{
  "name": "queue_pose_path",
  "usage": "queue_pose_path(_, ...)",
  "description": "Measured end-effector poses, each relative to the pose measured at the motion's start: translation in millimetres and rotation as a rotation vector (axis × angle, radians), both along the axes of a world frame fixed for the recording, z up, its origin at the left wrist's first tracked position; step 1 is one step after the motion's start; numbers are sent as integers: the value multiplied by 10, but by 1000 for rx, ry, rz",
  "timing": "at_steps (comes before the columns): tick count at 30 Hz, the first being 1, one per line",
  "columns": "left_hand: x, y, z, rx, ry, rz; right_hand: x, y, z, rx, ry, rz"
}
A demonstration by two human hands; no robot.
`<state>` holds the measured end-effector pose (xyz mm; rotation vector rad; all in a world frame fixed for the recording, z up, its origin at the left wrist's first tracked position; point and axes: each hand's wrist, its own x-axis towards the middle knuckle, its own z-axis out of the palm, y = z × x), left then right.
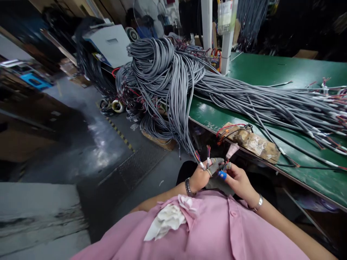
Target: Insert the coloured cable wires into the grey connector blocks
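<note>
In front of my body, my left hand (204, 176) is closed around grey cable ends. Two white-banded ends, one fanned into coloured wires (198, 156) and the other into a second wire bunch (208, 150), stick up from it. Its fingers wear grey coverings. My right hand (241, 180) pinches at thin dark and red wires (225, 165) close to the left fingertips. A blue wrap covers one of its fingertips, a tan one another. Just above these fingers, a pink-wrapped piece (232, 150) juts from the bench edge; whether my right hand touches it I cannot tell.
A large pile of grey cables (176, 76) spills over the left end of the green bench (271, 68) and runs right across it. Near the front edge lies a tape-covered wooden block (255, 142) with red and black wires. A white post (227, 43) rises behind.
</note>
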<state>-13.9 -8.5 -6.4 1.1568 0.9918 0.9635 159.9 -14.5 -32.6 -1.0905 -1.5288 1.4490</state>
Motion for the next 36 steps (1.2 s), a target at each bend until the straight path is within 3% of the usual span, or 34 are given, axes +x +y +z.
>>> queue_pose_path(4,-8,-33,-19,-21,-18,-162,-47,-39,39,-190,133,33)
queue_pose_path(8,-17,-67,-84,-124,-23,-214,-59,-51,107,-277,251,26)
queue_pose_path(19,9,-172,-83,-93,84,-173,-53,62,94,-280,87,-115)
queue_pose_path(25,-23,-150,-24,-96,172,-40,-137,62,114,-317,218,-159)
queue_pose_path(30,-60,-118,-37,-161,49,62,-138,1,102,-265,203,-180)
queue_pose_path(32,-81,-102,-54,-217,-65,13,-114,-5,101,-210,180,-171)
queue_pose_path(36,-143,-83,-103,-390,-254,-246,-61,-5,126,-122,178,-139)
